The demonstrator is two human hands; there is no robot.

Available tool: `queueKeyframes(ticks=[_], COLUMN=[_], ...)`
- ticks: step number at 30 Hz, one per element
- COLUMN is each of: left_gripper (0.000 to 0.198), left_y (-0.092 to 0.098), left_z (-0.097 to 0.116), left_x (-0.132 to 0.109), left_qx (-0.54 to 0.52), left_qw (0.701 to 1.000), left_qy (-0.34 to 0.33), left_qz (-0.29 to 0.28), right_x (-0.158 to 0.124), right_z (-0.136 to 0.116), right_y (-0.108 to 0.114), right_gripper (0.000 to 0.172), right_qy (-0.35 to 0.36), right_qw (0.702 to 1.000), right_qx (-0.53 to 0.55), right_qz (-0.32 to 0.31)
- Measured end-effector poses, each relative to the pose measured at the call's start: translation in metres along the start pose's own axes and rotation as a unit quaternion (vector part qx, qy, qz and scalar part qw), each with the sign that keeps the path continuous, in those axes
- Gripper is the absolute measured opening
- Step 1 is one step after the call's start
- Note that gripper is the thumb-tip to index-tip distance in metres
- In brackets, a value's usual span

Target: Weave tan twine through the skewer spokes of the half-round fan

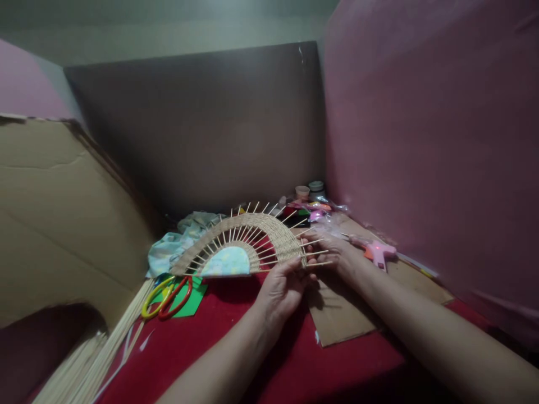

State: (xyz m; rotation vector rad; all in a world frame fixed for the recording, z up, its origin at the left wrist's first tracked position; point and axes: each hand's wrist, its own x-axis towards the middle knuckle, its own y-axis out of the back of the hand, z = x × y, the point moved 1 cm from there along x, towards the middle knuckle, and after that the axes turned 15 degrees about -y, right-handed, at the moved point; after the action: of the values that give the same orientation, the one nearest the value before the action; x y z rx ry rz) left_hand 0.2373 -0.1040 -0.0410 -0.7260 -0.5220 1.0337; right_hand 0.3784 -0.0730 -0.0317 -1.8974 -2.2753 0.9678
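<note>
A half-round woven fan (286,238) with thin sticks radiating past its outer band is held above the red cloth. Its small inner half-circle is covered with light blue patterned fabric (227,262). My left hand (286,283) grips the fan's lower right end, thumb on top and fingers beneath. Behind it, my right hand (322,251) holds the same end among the protruding sticks, its fingers partly hidden by the weave and sticks.
Scissors with yellow and red handles (176,297) lie on green sheets (196,300) at left, near long pale strips (113,342). A pink glue gun (380,253) rests on cardboard (341,317) at right. Small cups (302,192) and plastic bags stand behind. A large cardboard piece (63,213) rises at left.
</note>
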Motion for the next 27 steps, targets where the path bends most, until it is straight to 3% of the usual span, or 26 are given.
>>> queueKeyframes(ticks=[4, 11, 16, 27], left_gripper=[0.013, 0.015, 0.013, 0.015], left_y=[0.002, 0.000, -0.004, -0.008], left_z=[-0.004, -0.005, -0.003, -0.001], left_x=[0.002, 0.001, -0.001, -0.004], left_qx=[-0.003, -0.029, -0.022, -0.017], left_qw=[1.000, 0.999, 0.998, 0.997], left_qy=[-0.011, -0.019, -0.017, -0.024], left_qz=[0.021, 0.032, 0.061, 0.074], right_x=[0.001, -0.008, -0.019, -0.025], right_z=[0.006, 0.009, 0.003, -0.009], right_y=[0.002, 0.002, 0.004, 0.005], right_gripper=[0.004, 0.003, 0.022, 0.017], right_qy=[-0.045, -0.035, 0.049, 0.258], right_qw=[0.999, 0.998, 0.994, 0.956], right_qx=[0.026, 0.053, 0.088, 0.095], right_qz=[-0.002, 0.005, 0.052, 0.101])
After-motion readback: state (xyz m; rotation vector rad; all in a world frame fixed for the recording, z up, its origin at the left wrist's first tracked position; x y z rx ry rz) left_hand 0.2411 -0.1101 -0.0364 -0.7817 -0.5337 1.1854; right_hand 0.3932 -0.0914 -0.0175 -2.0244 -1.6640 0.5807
